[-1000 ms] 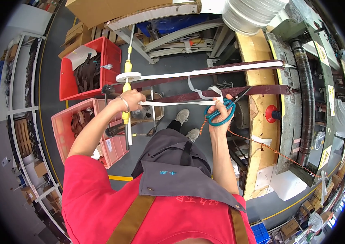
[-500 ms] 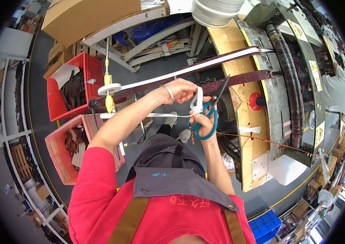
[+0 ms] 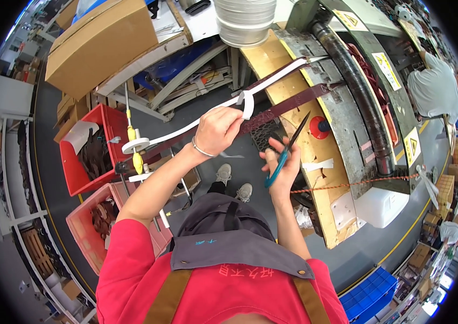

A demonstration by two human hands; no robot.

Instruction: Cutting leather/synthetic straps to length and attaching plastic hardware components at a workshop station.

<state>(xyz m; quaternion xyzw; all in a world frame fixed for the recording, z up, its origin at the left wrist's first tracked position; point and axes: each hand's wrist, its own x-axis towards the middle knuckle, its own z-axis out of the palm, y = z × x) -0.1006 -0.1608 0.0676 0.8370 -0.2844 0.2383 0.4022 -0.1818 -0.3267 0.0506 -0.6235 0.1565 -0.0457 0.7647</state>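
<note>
My left hand (image 3: 218,129) is closed, pinching a short curled piece of white tape (image 3: 248,105) that stands up past its fingertips. My right hand (image 3: 282,164) grips teal-handled scissors (image 3: 278,168), whose dark blades point up and away toward the machine. Behind my left hand a long white band (image 3: 185,130) runs from a small white reel (image 3: 135,145) on a yellow-fitted rod to the machine bed. Beside it lies a dark maroon strip (image 3: 293,103), stretched to the same bed. A blurred pale strip (image 3: 232,156) shows below my left hand.
At right stands a machine with a black roller (image 3: 355,97), a wooden edge board (image 3: 288,81) and a red knob (image 3: 319,127). An orange cord (image 3: 347,184) crosses it. Red (image 3: 111,125) and pink bins (image 3: 91,237) hold dark strips at left. A person (image 3: 436,89) is beyond the machine.
My left hand has moved up and away from the scissors with the white tape piece. The tape that ran from the lower left to my right hand is no longer there. The view has shifted.
</note>
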